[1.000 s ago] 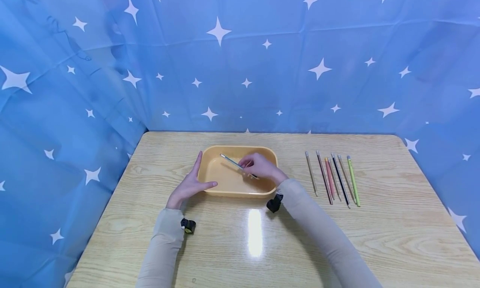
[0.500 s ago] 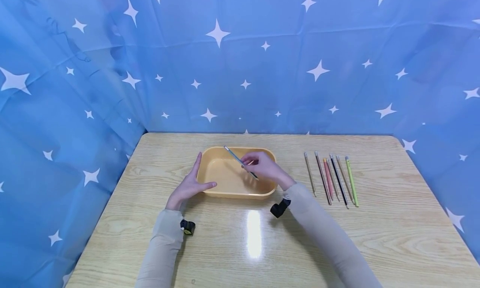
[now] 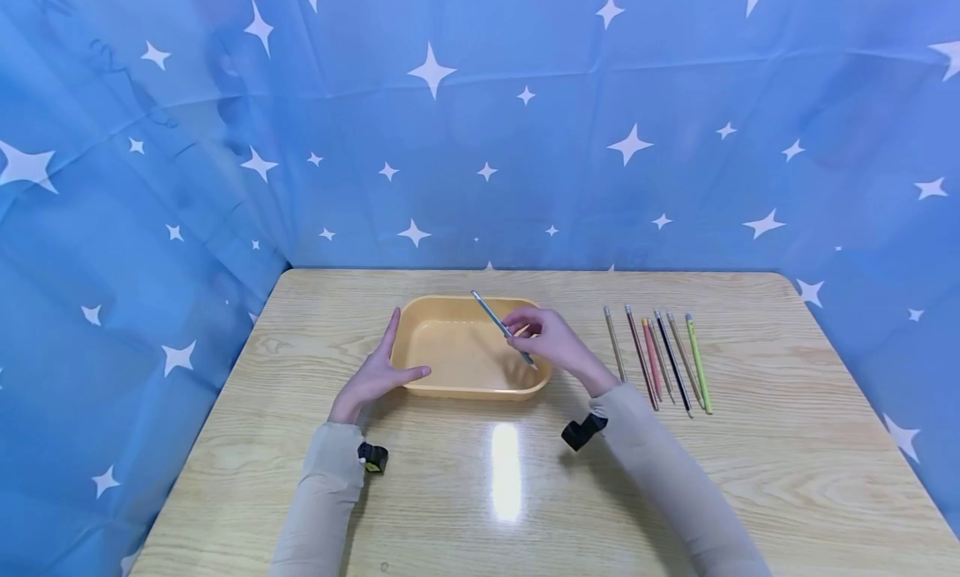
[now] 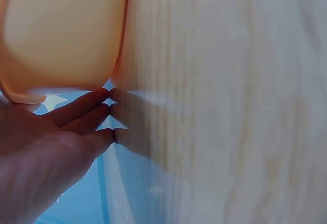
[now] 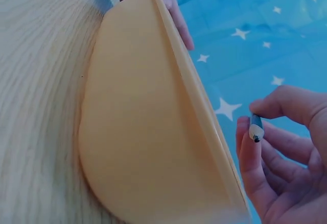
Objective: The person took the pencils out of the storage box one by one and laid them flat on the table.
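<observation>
A yellow-orange plastic tray (image 3: 457,391) lies on the table, and no pencil lies on the part of its floor I can see. My left hand (image 3: 375,382) rests at its left end, fingers straight along the outer side and thumb over the front rim. In the left wrist view, the fingertips (image 4: 104,95) of that hand reach the tabletop beside the tray (image 4: 66,40). Over the tray's right part, my right hand (image 3: 551,340) pinches a blue pencil (image 3: 489,313) between thumb and fingers. The sharpened tip of the pencil (image 5: 256,130) faces the right wrist camera.
Several pencils lie side by side to the right of the tray, among them a red pencil (image 3: 652,356), a dark blue pencil (image 3: 672,360) and a lime green pencil (image 3: 698,360). A blue curtain (image 3: 480,127) with white stars hangs behind the wooden table (image 3: 795,444).
My right hand has moved right and lifted with the pencil, which now slopes more steeply over the tray. My left hand has stayed at the tray's left end.
</observation>
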`<state>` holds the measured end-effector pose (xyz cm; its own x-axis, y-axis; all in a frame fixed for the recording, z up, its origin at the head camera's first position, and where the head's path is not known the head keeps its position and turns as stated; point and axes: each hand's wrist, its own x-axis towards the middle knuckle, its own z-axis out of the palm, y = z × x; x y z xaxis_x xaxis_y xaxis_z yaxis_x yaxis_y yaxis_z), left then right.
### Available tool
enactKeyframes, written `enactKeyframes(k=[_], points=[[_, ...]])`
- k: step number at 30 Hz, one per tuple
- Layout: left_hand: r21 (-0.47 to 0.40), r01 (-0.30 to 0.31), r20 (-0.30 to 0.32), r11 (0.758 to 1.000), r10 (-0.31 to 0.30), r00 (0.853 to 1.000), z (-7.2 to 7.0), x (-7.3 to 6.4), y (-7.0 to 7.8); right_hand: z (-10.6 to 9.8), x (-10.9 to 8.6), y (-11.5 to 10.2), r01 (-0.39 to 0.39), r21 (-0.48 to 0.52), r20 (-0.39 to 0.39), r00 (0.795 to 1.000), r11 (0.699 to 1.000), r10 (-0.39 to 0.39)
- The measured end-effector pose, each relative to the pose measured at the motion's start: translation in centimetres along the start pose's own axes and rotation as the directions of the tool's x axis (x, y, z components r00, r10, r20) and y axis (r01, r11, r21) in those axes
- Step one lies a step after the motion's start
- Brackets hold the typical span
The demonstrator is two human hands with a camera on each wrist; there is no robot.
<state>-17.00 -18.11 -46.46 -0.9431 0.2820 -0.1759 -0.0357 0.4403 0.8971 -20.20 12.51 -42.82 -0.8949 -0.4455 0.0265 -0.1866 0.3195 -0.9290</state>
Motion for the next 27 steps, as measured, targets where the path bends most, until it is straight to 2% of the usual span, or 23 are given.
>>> enactKeyframes(k=[2,7,14,23,27], points=[[0.006,0.006,0.005,1.0,-0.006,1.0,-0.1,-0.5,0.9,-0.4,-0.9,-0.9,-0.016,0.018,-0.006,1.0,1.0,0.016],[0.004,0.002,0.004,1.0,-0.002,1.0,0.0,-0.8,1.3,-1.4,-2.6,-1.5,-0.045,0.021,-0.069,0.996,0.999,0.047],[-0.015,-0.007,0.006,1.0,0.007,1.0,-0.1,-0.8,1.3,-2.9,-2.7,3.0,-0.034,0.012,-0.163,0.986,0.999,0.036],[0.003,-0.007,0.0,1.0,0.007,1.0,-0.1,-0.8,1.2,-4.5,-4.3,3.9,-0.077,0.001,-0.219,0.973,0.997,0.075],[0.004,-0.006,-0.002,1.0,0.006,1.0,-0.1,-0.7,1.1,-5.0,-5.0,4.5,-0.1,-0.049,-0.262,0.961,0.994,0.084]])
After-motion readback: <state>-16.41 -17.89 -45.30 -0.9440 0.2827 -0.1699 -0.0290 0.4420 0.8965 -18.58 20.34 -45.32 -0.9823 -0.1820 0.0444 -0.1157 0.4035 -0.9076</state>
